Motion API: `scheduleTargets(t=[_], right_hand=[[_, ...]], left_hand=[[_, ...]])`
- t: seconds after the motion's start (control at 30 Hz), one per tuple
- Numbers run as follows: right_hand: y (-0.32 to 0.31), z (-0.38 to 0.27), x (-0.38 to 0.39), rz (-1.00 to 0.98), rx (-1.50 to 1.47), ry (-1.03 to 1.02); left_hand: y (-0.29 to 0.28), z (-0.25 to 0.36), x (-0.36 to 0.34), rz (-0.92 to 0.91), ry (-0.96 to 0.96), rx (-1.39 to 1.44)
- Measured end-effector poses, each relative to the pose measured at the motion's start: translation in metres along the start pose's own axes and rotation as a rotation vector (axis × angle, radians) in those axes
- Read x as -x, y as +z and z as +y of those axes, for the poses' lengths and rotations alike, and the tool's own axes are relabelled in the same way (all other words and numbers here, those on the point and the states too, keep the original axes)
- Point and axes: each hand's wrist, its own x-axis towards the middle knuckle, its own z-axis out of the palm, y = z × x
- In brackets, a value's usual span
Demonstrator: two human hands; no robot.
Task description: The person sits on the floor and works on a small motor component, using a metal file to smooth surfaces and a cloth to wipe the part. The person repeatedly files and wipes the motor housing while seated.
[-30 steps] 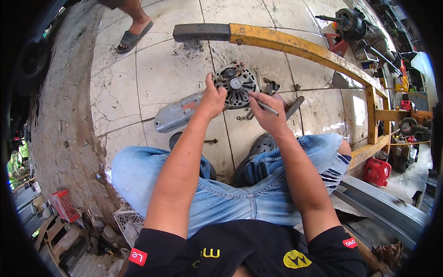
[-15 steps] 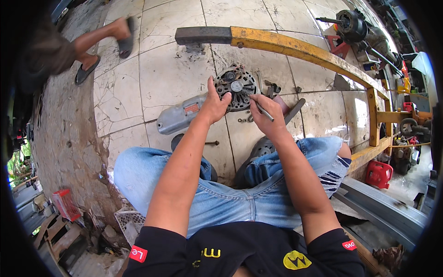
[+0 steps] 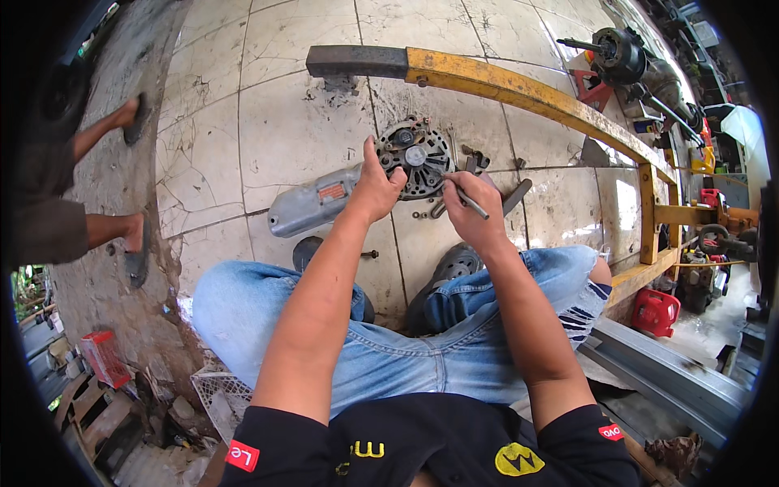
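I see a round alternator-like housing [image 3: 422,153] with slotted vents and a grey hub in the middle, near the centre of the tiles. My left hand [image 3: 377,183] is closed on its left edge, thumb over the face. My right hand [image 3: 472,207] grips a slim metal rod tool [image 3: 466,199], tip at the housing's lower right. Left of the housing lies a grey metal cover [image 3: 304,207] with a label. Washers [image 3: 418,214] and small metal parts [image 3: 475,154] are beside it; a dark flat bar [image 3: 516,195] lies right of my right hand.
A yellow steel frame [image 3: 519,81] spans the back and right. An axle assembly [image 3: 621,57], red jerrycan [image 3: 656,312] and steel channels [image 3: 665,369] are on the right. Another person's legs [image 3: 114,231] are at the left. A white plastic crate [image 3: 221,390] sits behind my left knee.
The other person has walked leftward onto the concrete strip at the far left. My hands stay at the housing, with very slight movement of the right hand and rod.
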Motion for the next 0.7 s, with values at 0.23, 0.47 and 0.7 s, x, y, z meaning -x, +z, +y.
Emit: scheduleTargets(t=[0.23,0.47,0.7], right_hand=[[-0.006,0.001,-0.001,-0.055,0.037,0.051],[-0.001,-0.004,-0.002,-0.027,0.016,-0.039],[-0.005,-0.01,-0.006,-0.067,0.018,0.062]], left_hand=[[-0.001,0.004,0.003,0.002,-0.005,-0.048],[-0.003,0.006,-0.001,-0.049,-0.07,-0.001],[-0.001,0.005,0.001,-0.013,-0.037,-0.037]])
